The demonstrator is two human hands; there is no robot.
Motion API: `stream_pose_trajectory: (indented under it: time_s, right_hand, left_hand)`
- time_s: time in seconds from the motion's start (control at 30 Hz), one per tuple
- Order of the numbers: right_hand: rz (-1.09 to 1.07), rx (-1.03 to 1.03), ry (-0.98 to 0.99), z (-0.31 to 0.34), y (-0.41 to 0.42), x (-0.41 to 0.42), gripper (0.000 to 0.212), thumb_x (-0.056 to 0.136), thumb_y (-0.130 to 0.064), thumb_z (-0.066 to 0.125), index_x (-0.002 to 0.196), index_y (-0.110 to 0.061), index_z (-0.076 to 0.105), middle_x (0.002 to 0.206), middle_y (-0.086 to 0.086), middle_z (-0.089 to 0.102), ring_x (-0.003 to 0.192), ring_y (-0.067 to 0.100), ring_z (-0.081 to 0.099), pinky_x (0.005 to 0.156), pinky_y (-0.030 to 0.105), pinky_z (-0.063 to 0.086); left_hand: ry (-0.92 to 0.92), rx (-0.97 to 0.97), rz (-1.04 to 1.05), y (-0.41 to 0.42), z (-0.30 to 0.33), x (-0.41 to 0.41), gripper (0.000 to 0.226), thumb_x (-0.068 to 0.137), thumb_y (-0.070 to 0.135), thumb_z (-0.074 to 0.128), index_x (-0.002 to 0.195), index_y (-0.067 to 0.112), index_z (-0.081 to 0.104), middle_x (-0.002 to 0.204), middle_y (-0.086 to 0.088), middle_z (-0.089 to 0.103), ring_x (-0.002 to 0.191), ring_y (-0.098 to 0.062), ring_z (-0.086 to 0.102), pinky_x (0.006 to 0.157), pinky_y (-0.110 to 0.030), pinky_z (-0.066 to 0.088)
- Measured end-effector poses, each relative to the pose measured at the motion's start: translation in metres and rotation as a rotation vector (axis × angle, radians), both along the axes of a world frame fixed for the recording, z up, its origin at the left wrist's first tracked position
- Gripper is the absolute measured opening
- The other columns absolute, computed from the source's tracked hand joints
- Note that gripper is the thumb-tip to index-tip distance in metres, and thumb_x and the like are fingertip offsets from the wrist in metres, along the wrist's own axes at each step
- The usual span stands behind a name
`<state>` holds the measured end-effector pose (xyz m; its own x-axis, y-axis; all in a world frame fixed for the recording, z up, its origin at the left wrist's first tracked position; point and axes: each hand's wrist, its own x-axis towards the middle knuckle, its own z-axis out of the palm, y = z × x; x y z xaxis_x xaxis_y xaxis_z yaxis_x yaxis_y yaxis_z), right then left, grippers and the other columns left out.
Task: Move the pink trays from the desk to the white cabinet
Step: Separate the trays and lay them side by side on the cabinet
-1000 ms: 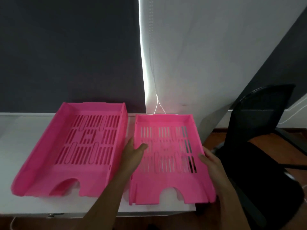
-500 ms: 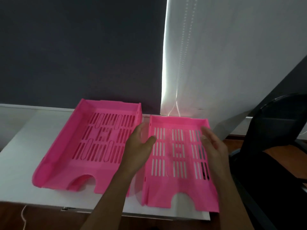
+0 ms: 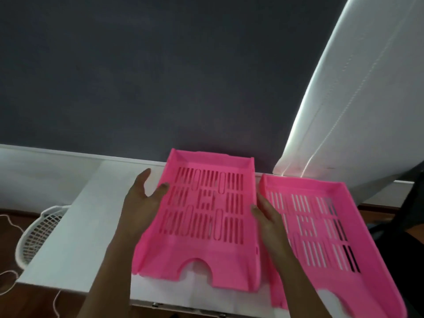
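Observation:
Two pink slotted trays lie side by side on a white top (image 3: 75, 244). The left tray (image 3: 206, 249) sits squarely in front of me. Beside it, the right tray (image 3: 321, 260) angles toward the lower right corner and overhangs the front edge. My left hand (image 3: 142, 203) is at the left tray's left wall, fingers spread, with the thumb on the rim. In the gap between the trays, my right hand (image 3: 268, 216) has its thumb against the left tray's right wall. Neither hand has visibly closed around a tray.
A white wire-mesh object (image 3: 39, 232) stands on the wooden floor to the left, with white cords (image 3: 6, 221) near it. At the right edge is a black chair (image 3: 410, 203). A dark wall and a white blind (image 3: 367, 99) rise behind the white top.
Both hands have left the right tray and moved left to flank the left tray. My view has swung left, bringing the wire-mesh object into sight.

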<state>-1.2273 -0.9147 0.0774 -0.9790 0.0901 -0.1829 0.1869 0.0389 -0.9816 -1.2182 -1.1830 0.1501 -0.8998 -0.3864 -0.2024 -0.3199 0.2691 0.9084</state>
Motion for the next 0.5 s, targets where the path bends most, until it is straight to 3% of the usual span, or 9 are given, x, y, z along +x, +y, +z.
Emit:
stream_pose_trajectory:
  time_s: [0.1,0.17,0.2,0.27,0.37,0.5]
  right_hand:
    - [-0.046,0.003,-0.060,-0.004,-0.013,0.005,0.042,0.099,-0.010,0.055,0.139,-0.019,0.060,0.117,0.001,0.077,0.109,0.026,0.073,0.097,0.050,0.056]
    - [-0.086,-0.005,-0.065,0.001,-0.020,0.008,0.041,0.099,-0.008,0.054,0.139,-0.016,0.060,0.105,-0.003,0.080,0.096,0.021,0.077,0.083,0.040,0.062]
    - [-0.096,-0.005,-0.056,0.004,-0.024,0.009,0.042,0.099,-0.007,0.054,0.139,-0.016,0.060,0.106,-0.002,0.080,0.096,0.023,0.077,0.081,0.038,0.063]
    - [-0.103,-0.012,-0.036,0.012,-0.032,0.012,0.043,0.098,-0.009,0.055,0.139,-0.018,0.060,0.110,0.004,0.079,0.097,0.029,0.077,0.083,0.045,0.062]
    - [-0.121,-0.045,-0.002,0.025,-0.049,0.014,0.041,0.097,-0.008,0.056,0.135,-0.022,0.064,0.113,0.005,0.078,0.101,0.030,0.075,0.085,0.047,0.061]
    - [-0.083,-0.118,0.038,0.036,-0.095,0.006,0.043,0.095,-0.006,0.058,0.110,-0.043,0.075,0.113,-0.008,0.078,0.113,0.025,0.070,0.093,0.044,0.057]
  left_hand:
    - [-0.187,0.046,-0.104,-0.031,-0.015,-0.002,0.078,0.092,0.038,0.064,0.157,0.016,0.026,0.160,-0.004,0.038,0.143,-0.027,0.042,0.114,-0.044,0.033]
    - [-0.186,0.142,-0.230,-0.037,-0.024,-0.001,0.061,0.090,0.036,0.064,0.146,0.019,0.046,0.146,-0.007,0.058,0.127,-0.026,0.061,0.108,-0.051,0.045]
    - [-0.152,0.161,-0.280,-0.036,-0.022,0.001,0.044,0.092,0.029,0.062,0.135,0.023,0.056,0.128,-0.005,0.071,0.112,-0.024,0.070,0.099,-0.052,0.053]
    - [-0.075,0.186,-0.313,-0.037,-0.020,0.001,0.026,0.096,0.018,0.058,0.121,0.025,0.064,0.107,-0.002,0.078,0.092,-0.021,0.077,0.086,-0.048,0.060]
    - [-0.008,0.243,-0.292,-0.053,-0.012,0.003,0.028,0.096,0.013,0.057,0.119,0.025,0.067,0.104,-0.001,0.079,0.090,-0.022,0.078,0.083,-0.046,0.060]
    - [0.038,0.242,-0.254,-0.103,0.000,0.004,0.028,0.096,0.014,0.058,0.119,0.027,0.069,0.104,-0.003,0.080,0.090,-0.026,0.078,0.082,-0.045,0.058]
